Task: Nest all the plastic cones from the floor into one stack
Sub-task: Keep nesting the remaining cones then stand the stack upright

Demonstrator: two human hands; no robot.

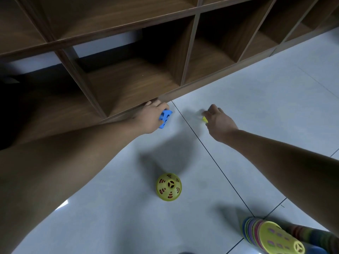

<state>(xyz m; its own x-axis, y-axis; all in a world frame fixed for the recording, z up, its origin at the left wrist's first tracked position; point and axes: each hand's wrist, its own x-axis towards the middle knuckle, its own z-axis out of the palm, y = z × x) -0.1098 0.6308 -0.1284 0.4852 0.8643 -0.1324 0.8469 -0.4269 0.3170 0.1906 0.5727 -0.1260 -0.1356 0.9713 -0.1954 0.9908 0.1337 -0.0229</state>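
Pale tiles (256,107): your left hand (152,118) grips the blue perforated plastic cone (166,117) at twelve o'clock; settle your right hand (220,121), closure unclear, squarely around the yellow plastic cone (204,119) at one o'clock.

Glossy pale floor tiles (256,99); matt wood-grain shelving (128,83); perforated cones (169,187) look like smooth plastic.
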